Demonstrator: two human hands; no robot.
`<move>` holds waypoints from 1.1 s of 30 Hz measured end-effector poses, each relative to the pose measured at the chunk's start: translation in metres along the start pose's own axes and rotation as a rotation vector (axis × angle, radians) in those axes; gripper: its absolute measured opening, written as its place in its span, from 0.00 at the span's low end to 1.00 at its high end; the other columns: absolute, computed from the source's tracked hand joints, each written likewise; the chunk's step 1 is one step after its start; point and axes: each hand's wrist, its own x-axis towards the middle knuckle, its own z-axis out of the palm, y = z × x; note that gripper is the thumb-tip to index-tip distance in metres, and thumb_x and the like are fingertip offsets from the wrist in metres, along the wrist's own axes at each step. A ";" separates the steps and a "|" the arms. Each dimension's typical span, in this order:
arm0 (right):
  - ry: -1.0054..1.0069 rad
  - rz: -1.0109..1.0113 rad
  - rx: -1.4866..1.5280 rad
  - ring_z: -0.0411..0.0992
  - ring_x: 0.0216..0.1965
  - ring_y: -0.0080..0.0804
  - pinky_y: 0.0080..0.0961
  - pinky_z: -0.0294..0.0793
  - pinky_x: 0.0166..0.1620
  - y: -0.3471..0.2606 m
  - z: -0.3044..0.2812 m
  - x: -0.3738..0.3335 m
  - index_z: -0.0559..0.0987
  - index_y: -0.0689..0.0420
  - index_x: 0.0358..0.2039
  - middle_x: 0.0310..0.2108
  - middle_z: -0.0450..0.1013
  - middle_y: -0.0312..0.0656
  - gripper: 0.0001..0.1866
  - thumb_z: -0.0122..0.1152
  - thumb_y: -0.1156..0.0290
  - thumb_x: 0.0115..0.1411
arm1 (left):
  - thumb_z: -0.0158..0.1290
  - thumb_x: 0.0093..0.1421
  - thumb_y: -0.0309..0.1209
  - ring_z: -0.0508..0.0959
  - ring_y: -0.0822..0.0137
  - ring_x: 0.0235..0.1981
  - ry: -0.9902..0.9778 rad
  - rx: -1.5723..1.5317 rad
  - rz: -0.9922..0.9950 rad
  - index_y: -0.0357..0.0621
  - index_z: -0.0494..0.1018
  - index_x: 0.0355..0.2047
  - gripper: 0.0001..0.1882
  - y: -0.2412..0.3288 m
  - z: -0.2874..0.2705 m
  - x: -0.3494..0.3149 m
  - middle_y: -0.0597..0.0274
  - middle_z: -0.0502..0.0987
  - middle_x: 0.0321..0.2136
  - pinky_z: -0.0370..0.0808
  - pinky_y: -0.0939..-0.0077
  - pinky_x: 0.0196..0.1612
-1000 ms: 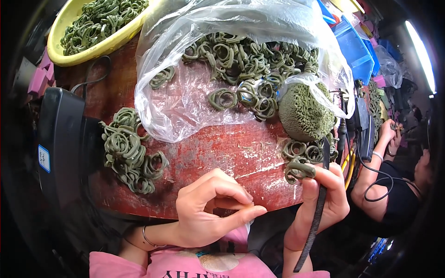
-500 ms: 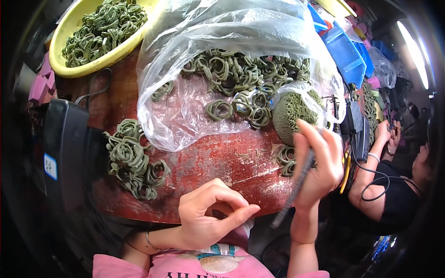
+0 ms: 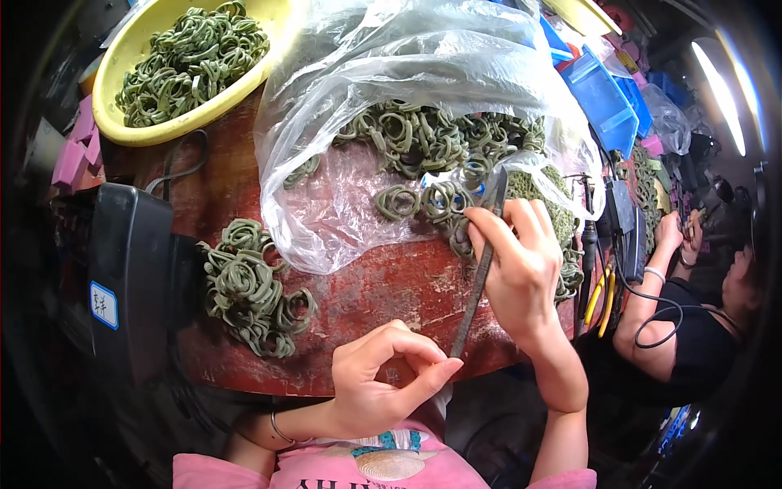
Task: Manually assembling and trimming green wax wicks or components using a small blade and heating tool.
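Dark file in the right grip, partly behind its fingers

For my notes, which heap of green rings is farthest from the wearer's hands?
The heap in the yellow basin, upper left; the bagged heap and left table heap lie nearer.

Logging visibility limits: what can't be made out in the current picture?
All in the head view:
Left hand: whether it pinches anything is too small to tell.
Dark flat tool: partly covered by the right hand.
Green lump: partly behind that hand and the clear bag.
Yellow basin: far rim cut off by the upper edge.
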 end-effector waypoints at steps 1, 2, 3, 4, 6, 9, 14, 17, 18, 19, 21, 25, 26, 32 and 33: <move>0.040 0.023 0.072 0.62 0.26 0.36 0.29 0.64 0.25 0.000 -0.001 -0.002 0.75 0.59 0.29 0.22 0.61 0.41 0.12 0.58 0.79 0.40 | 0.57 0.47 0.17 0.72 0.78 0.16 -0.008 0.002 0.017 0.36 0.68 0.25 0.08 0.000 0.000 0.000 0.60 0.71 0.20 0.66 0.89 0.17; 0.080 0.047 0.145 0.62 0.24 0.36 0.29 0.63 0.25 0.000 -0.003 -0.005 0.76 0.59 0.28 0.21 0.61 0.41 0.11 0.60 0.79 0.40 | 0.57 0.47 0.17 0.72 0.78 0.16 -0.016 0.005 0.034 0.36 0.68 0.26 0.08 -0.001 -0.001 -0.001 0.60 0.71 0.21 0.67 0.89 0.18; 0.107 0.072 0.176 0.62 0.22 0.34 0.26 0.62 0.24 -0.001 -0.006 -0.006 0.76 0.59 0.28 0.20 0.62 0.41 0.10 0.61 0.81 0.41 | 0.57 0.47 0.17 0.72 0.78 0.16 -0.020 0.002 0.034 0.36 0.68 0.26 0.08 -0.002 -0.001 -0.001 0.60 0.71 0.21 0.67 0.89 0.18; 0.107 0.075 0.172 0.62 0.22 0.34 0.26 0.62 0.24 -0.004 -0.012 -0.009 0.76 0.59 0.28 0.20 0.62 0.41 0.10 0.61 0.81 0.41 | 0.56 0.47 0.17 0.72 0.77 0.19 -0.014 -0.013 0.025 0.35 0.68 0.27 0.08 -0.003 -0.001 -0.002 0.58 0.70 0.24 0.67 0.89 0.19; -0.006 0.242 0.416 0.63 0.19 0.32 0.24 0.62 0.22 -0.013 -0.025 -0.016 0.76 0.59 0.28 0.18 0.63 0.40 0.09 0.60 0.83 0.42 | 0.56 0.48 0.17 0.73 0.76 0.22 0.002 -0.021 0.014 0.34 0.68 0.29 0.08 -0.006 0.000 -0.002 0.56 0.70 0.27 0.68 0.88 0.20; -0.172 0.415 0.881 0.65 0.21 0.24 0.18 0.63 0.24 -0.025 -0.031 -0.025 0.75 0.62 0.27 0.20 0.66 0.38 0.04 0.57 0.82 0.48 | 0.58 0.46 0.18 0.74 0.75 0.25 0.165 0.017 0.183 0.35 0.73 0.37 0.16 -0.010 -0.002 -0.001 0.50 0.68 0.39 0.71 0.89 0.24; -0.477 0.744 1.372 0.61 0.20 0.14 0.13 0.58 0.23 -0.032 -0.043 -0.034 0.73 0.64 0.27 0.21 0.65 0.34 0.05 0.52 0.76 0.54 | 0.58 0.46 0.17 0.75 0.72 0.28 0.084 0.035 0.251 0.36 0.72 0.41 0.19 -0.007 -0.001 0.003 0.50 0.70 0.40 0.73 0.85 0.28; -0.493 0.751 1.448 0.60 0.19 0.14 0.12 0.57 0.22 -0.031 -0.046 -0.039 0.72 0.64 0.27 0.21 0.65 0.34 0.06 0.50 0.74 0.56 | 0.58 0.45 0.18 0.75 0.74 0.27 0.046 0.086 0.214 0.36 0.73 0.39 0.18 -0.004 -0.002 0.003 0.55 0.73 0.33 0.73 0.85 0.27; -0.500 0.749 1.455 0.60 0.19 0.14 0.12 0.57 0.22 -0.031 -0.045 -0.040 0.72 0.64 0.27 0.21 0.65 0.34 0.06 0.50 0.74 0.56 | 0.58 0.45 0.18 0.75 0.74 0.27 0.052 0.093 0.210 0.36 0.73 0.39 0.18 -0.003 -0.002 0.002 0.55 0.73 0.33 0.73 0.85 0.27; -0.501 0.758 1.491 0.59 0.19 0.14 0.13 0.56 0.22 -0.030 -0.043 -0.041 0.72 0.64 0.27 0.21 0.65 0.34 0.07 0.50 0.74 0.56 | 0.59 0.45 0.18 0.75 0.74 0.27 0.054 0.100 0.199 0.36 0.73 0.39 0.18 -0.003 -0.003 0.001 0.55 0.73 0.33 0.73 0.85 0.27; -0.475 0.779 1.488 0.58 0.17 0.14 0.14 0.55 0.20 -0.033 -0.043 -0.042 0.72 0.65 0.25 0.20 0.64 0.35 0.08 0.49 0.73 0.57 | 0.59 0.45 0.19 0.75 0.74 0.26 0.060 0.109 0.185 0.36 0.73 0.39 0.18 -0.003 -0.003 0.001 0.55 0.73 0.33 0.73 0.85 0.27; -0.436 0.740 1.469 0.58 0.17 0.15 0.14 0.55 0.20 -0.034 -0.040 -0.047 0.72 0.65 0.24 0.19 0.64 0.35 0.10 0.51 0.72 0.57 | 0.60 0.45 0.20 0.75 0.73 0.26 0.066 0.093 0.192 0.36 0.73 0.38 0.17 -0.006 -0.002 0.000 0.55 0.74 0.33 0.74 0.84 0.27; -0.414 0.736 1.468 0.58 0.17 0.15 0.14 0.56 0.20 -0.035 -0.040 -0.048 0.72 0.65 0.23 0.19 0.64 0.35 0.10 0.52 0.71 0.56 | 0.59 0.45 0.20 0.75 0.72 0.27 0.073 0.072 0.189 0.35 0.73 0.38 0.17 -0.006 -0.002 0.000 0.55 0.74 0.32 0.74 0.84 0.27; -0.386 0.702 1.397 0.60 0.18 0.18 0.16 0.58 0.21 -0.034 -0.039 -0.051 0.72 0.65 0.24 0.19 0.64 0.36 0.10 0.53 0.70 0.55 | 0.59 0.45 0.20 0.76 0.72 0.26 0.072 0.060 0.179 0.34 0.73 0.37 0.16 -0.005 -0.001 0.001 0.54 0.74 0.32 0.74 0.84 0.27; -0.369 0.668 1.370 0.61 0.18 0.20 0.17 0.58 0.21 -0.034 -0.037 -0.051 0.73 0.65 0.24 0.18 0.65 0.38 0.09 0.54 0.71 0.54 | 0.59 0.45 0.20 0.76 0.72 0.26 0.074 0.063 0.177 0.34 0.73 0.37 0.16 -0.005 -0.001 0.001 0.54 0.74 0.32 0.74 0.84 0.27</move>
